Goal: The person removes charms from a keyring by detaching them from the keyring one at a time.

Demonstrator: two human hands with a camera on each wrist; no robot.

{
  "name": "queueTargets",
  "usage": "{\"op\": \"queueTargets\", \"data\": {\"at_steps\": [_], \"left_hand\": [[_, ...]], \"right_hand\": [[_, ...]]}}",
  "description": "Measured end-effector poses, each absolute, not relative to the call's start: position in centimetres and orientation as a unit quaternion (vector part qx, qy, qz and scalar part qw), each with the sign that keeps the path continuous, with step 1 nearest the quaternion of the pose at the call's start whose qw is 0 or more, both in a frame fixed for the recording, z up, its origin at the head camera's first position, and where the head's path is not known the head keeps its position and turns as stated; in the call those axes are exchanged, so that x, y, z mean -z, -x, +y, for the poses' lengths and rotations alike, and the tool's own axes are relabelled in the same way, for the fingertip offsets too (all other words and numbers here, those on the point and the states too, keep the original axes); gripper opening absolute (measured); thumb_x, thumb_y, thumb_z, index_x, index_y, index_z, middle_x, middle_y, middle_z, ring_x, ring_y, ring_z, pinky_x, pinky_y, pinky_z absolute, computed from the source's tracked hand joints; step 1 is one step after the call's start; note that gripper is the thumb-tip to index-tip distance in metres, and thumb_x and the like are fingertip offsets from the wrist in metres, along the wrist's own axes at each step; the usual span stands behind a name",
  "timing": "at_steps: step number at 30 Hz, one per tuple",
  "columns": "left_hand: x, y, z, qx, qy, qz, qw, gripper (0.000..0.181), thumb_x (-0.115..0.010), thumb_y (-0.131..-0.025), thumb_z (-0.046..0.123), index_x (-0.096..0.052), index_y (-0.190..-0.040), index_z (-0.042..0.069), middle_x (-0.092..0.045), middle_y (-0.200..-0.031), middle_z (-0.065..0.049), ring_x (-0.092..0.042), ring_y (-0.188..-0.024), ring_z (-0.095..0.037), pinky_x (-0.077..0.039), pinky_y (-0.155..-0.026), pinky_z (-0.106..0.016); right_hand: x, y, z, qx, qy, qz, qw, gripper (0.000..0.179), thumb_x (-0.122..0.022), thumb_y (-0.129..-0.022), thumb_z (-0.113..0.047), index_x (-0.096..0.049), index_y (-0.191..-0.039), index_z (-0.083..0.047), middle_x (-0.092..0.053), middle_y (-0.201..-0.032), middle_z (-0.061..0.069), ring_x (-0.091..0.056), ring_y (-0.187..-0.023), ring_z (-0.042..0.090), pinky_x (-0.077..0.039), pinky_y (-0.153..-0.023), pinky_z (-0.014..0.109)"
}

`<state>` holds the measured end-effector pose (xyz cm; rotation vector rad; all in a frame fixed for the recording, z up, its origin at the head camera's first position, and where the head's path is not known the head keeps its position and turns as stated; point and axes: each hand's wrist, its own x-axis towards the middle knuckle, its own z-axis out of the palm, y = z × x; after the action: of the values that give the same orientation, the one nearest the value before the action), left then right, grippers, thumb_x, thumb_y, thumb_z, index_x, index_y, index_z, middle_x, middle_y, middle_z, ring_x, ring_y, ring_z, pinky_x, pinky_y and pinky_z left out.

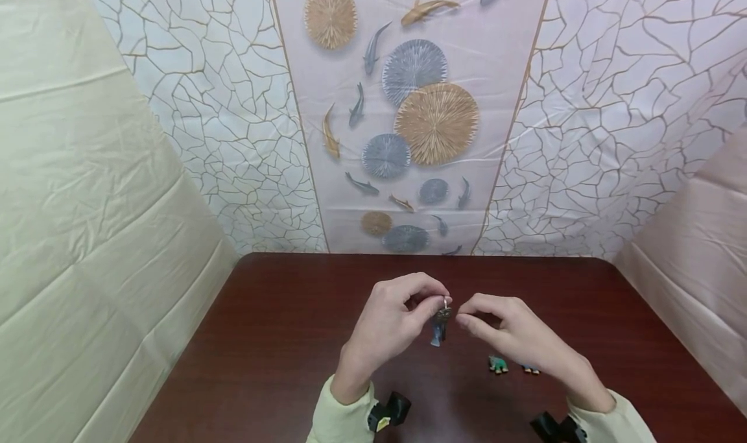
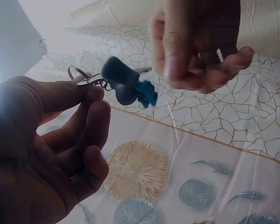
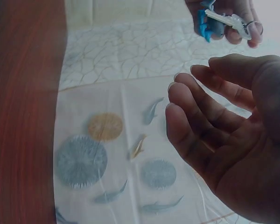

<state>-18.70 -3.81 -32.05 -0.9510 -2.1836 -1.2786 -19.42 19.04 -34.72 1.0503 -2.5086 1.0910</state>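
Observation:
Between thumb and forefinger, my left hand (image 1: 388,320) pinches a metal key ring (image 1: 446,301) above the table. From the ring hang a silver key (image 3: 226,19) and a small blue figure (image 2: 123,81), a keychain charm whose exact kind I cannot tell. Just to the right, my right hand (image 1: 513,333) hovers apart from the charm, its fingers loosely bent and holding nothing. Below it on the table lies a small green elephant-like figure (image 1: 498,364). Beside that, a small blue figure (image 1: 531,369) is partly hidden by the right forearm.
The dark red-brown wooden table (image 1: 262,352) reaches back to a cloth backdrop (image 1: 233,106) printed with fish and round motifs. Plain cloth sheets hang along the left and right sides. A black wrist camera (image 1: 392,409) is strapped on the left sleeve, another on the right.

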Motion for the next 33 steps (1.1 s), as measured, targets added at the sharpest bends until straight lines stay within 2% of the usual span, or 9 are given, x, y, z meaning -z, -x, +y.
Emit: {"op": "queueTargets", "data": {"at_steps": [9,22,27,33], "left_hand": [[31.9,18.7,-3.8,0.462,0.345,-0.789,0.212,0.007,-0.069,-0.09,0.011,-0.071,-0.09,0.018,-0.07,-0.084,0.01,-0.055,-0.07,0.003,-0.047,-0.062,-0.012],[31.7,18.4,-4.1,0.475,0.339,-0.787,0.2,0.007,-0.069,-0.091,0.012,-0.071,-0.091,0.018,-0.071,-0.082,0.01,-0.056,-0.07,0.003,-0.048,-0.062,-0.013],[31.8,18.3,-4.2,0.488,0.338,-0.784,0.182,0.008,-0.068,-0.091,0.009,-0.071,-0.092,0.017,-0.072,-0.081,0.007,-0.056,-0.067,0.003,-0.048,-0.06,-0.014],[31.8,18.3,-4.1,0.484,0.343,-0.784,0.182,0.008,-0.068,-0.091,0.01,-0.071,-0.092,0.017,-0.073,-0.082,0.007,-0.056,-0.068,0.004,-0.048,-0.059,-0.013]], "right_hand": [[34.2,18.9,18.0,-0.432,-0.361,-0.824,0.071,0.018,-0.064,-0.095,-0.011,-0.069,-0.105,-0.025,-0.07,-0.093,-0.009,-0.065,-0.079,0.004,-0.056,-0.067,0.024],[34.3,18.4,17.1,-0.481,-0.358,-0.799,0.045,0.019,-0.063,-0.095,-0.011,-0.068,-0.111,-0.02,-0.07,-0.095,-0.004,-0.067,-0.08,0.013,-0.057,-0.066,0.027],[34.8,18.5,16.8,-0.479,-0.354,-0.801,0.057,0.022,-0.066,-0.092,-0.009,-0.068,-0.111,-0.02,-0.07,-0.093,-0.007,-0.066,-0.079,0.007,-0.056,-0.065,0.027],[35.0,18.3,16.3,-0.477,-0.366,-0.796,0.072,0.024,-0.068,-0.088,-0.001,-0.067,-0.106,-0.017,-0.065,-0.089,-0.008,-0.06,-0.072,0.001,-0.052,-0.057,0.025]]}}
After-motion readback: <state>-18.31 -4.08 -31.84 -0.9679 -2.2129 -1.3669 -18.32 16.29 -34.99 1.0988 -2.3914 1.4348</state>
